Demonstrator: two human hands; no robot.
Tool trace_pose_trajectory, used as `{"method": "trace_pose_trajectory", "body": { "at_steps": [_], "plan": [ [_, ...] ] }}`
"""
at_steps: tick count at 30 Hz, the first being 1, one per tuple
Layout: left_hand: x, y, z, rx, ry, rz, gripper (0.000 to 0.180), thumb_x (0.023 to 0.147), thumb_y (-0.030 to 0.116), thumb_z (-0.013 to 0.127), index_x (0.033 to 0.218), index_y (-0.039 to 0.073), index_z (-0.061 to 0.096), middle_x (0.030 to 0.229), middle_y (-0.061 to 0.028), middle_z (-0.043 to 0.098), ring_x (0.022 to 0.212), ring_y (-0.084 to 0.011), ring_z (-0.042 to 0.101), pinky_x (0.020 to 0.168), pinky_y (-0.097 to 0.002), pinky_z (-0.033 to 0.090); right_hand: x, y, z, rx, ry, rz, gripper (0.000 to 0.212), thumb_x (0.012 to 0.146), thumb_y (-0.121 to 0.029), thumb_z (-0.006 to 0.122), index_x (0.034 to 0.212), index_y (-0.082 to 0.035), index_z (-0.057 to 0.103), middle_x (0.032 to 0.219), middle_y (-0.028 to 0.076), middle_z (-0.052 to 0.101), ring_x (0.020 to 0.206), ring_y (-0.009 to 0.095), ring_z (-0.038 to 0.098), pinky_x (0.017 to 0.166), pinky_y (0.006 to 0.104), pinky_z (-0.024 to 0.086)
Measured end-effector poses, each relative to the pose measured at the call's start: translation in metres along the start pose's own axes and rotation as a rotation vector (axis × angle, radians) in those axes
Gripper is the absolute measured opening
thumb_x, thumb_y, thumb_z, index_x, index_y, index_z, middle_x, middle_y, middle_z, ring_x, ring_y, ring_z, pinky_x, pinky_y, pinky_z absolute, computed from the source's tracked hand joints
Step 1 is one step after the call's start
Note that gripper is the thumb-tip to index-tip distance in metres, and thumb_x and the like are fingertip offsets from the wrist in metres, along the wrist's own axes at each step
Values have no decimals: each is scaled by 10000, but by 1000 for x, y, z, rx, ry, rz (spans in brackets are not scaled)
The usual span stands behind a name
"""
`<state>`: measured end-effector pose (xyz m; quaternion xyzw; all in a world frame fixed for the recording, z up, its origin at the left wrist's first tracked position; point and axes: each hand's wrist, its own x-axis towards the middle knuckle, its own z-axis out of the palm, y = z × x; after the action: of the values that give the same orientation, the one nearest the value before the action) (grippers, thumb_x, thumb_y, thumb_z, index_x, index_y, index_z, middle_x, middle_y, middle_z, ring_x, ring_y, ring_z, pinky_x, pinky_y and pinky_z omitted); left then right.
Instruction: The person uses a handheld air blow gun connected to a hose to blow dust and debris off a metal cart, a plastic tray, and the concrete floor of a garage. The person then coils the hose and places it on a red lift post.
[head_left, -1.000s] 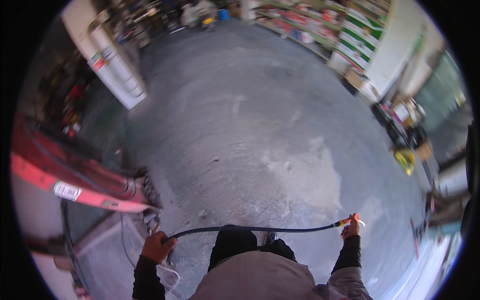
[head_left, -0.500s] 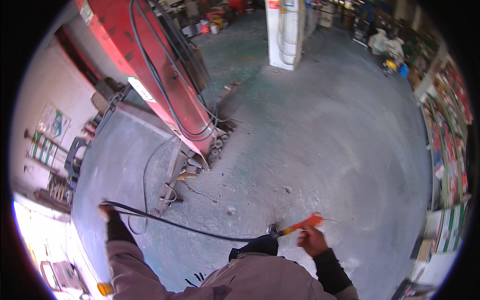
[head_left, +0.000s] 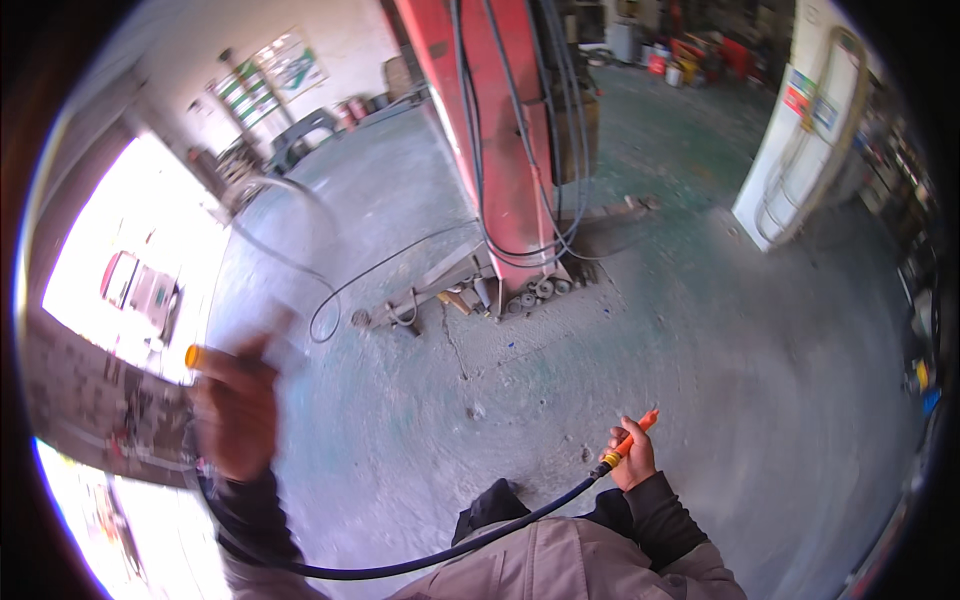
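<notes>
My right hand (head_left: 632, 458) is closed around an orange handheld tool with a tapered tip (head_left: 648, 419). A yellow band marks the tool's rear, where it joins a black hose (head_left: 420, 565). The hose sags across the front of my jacket toward my left arm. My left hand (head_left: 240, 410) is raised at the left and smeared by motion, so its fingers and grip do not show clearly. A yellow-orange cylindrical piece (head_left: 192, 356) is beside it; whether I hold it cannot be told. Above the left hand, a blurred loop of hose or cable (head_left: 275, 250) hangs in the air.
A red lift post (head_left: 500, 150) with hanging black cables stands ahead, with rollers (head_left: 540, 292) and scraps at its base. A thin black cable (head_left: 385, 262) lies on the floor. A white pillar (head_left: 790, 160) is at the right. Bright doorways (head_left: 130, 270) are at the left.
My view has swung left. My left hand has risen and come closer, and the hose, stretched between my hands before, now droops low. The orange tool stays in my right hand, tip tilted more upward.
</notes>
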<state>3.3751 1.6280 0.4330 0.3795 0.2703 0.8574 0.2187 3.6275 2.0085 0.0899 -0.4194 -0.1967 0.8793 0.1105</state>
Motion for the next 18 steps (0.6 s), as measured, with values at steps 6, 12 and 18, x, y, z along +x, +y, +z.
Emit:
{"method": "trace_pose_trajectory", "body": {
  "at_steps": [6, 12, 18],
  "plan": [
    [-212, -207, 115, 30, 691, -382, 418, 1020, 404, 457, 1015, -2, 557, 1199, -344, 590, 1233, -503, 526, 941, -551, 521, 48, -107, -52, -406, -204, 206, 195, 884, -264, 603, 852, -85, 533, 770, 65, 569, 707, 243, 599, 752, 455, 526],
    [-380, -340, 262, -206, 1331, -496, 366, 1040, 381, 424, 990, 64, 600, 1166, -281, 646, 1184, -443, 582, 912, -561, 514, 63, -109, -108, -872, -168, 497, 289, 870, -277, 657, 993, -54, 521, 863, 138, 601, 806, 312, 653, 782, 527, 553],
    [-475, -422, 383, 114, 1786, -341, 217, 1029, 256, 466, 997, 50, 529, 1035, -202, 696, 966, -310, 692, 751, -477, 593, 17, -52, -200, -1374, -294, 954, 301, 888, -282, 614, 1052, -46, 524, 953, 189, 638, 876, 345, 655, 842, 570, 535]
  ]
}}
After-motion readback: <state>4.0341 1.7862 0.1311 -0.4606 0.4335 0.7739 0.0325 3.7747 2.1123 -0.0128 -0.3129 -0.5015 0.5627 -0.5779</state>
